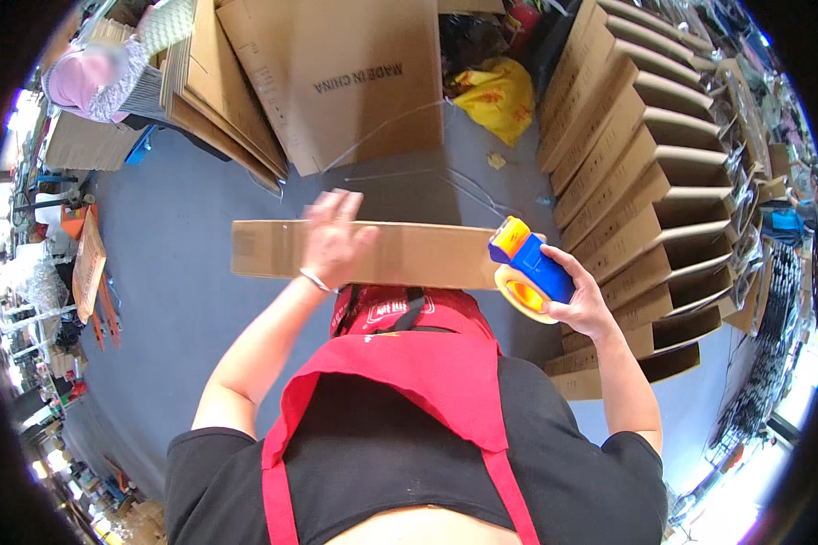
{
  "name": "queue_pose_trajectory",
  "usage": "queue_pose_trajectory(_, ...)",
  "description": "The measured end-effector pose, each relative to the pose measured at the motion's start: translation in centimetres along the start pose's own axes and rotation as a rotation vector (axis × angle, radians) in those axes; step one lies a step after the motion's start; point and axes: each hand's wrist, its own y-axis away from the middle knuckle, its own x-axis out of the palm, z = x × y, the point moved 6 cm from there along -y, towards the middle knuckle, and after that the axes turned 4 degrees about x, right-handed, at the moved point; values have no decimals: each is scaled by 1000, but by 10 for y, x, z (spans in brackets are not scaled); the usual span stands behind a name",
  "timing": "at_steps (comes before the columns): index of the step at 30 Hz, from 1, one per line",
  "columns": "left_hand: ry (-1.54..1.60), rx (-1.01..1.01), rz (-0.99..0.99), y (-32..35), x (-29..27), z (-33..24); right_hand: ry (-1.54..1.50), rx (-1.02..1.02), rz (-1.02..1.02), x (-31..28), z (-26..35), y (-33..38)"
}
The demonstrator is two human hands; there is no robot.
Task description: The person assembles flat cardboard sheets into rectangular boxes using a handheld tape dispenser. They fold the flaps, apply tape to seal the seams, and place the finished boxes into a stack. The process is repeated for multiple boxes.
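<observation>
A long, narrow cardboard box (436,252) lies crosswise in front of me, its near side against my red apron. My left hand (333,243) is over the box's left half, fingers stretched out and slightly blurred; whether the palm touches the cardboard I cannot tell. In my right hand (583,295) is a blue and orange tape dispenser (543,271) with a yellow-cored tape roll on it. The dispenser is at the box's right end, its orange head pointing up and left. Its far side hides part of that end.
A row of upright, open-topped cardboard boxes (650,182) runs along the right. Ahead stand a large carton (354,82) and leaning flat cardboard sheets (223,100). A yellow bag (500,98) lies beside them on the grey floor (173,236). Another person (109,91) is at the upper left.
</observation>
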Motion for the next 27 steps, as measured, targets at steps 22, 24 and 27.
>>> queue_pose_trajectory(22, 1688, -1024, 514, -14, 161, -247, 685, -339, 404, -126, -19, 27)
queue_pose_trajectory(24, 1658, -1028, 458, -15, 159, -241, 728, -330, 411, -136, -25, 23)
queue_pose_trajectory(27, 1660, -1033, 440, -17, 153, -226, 786, -300, 396, -154, -33, 19)
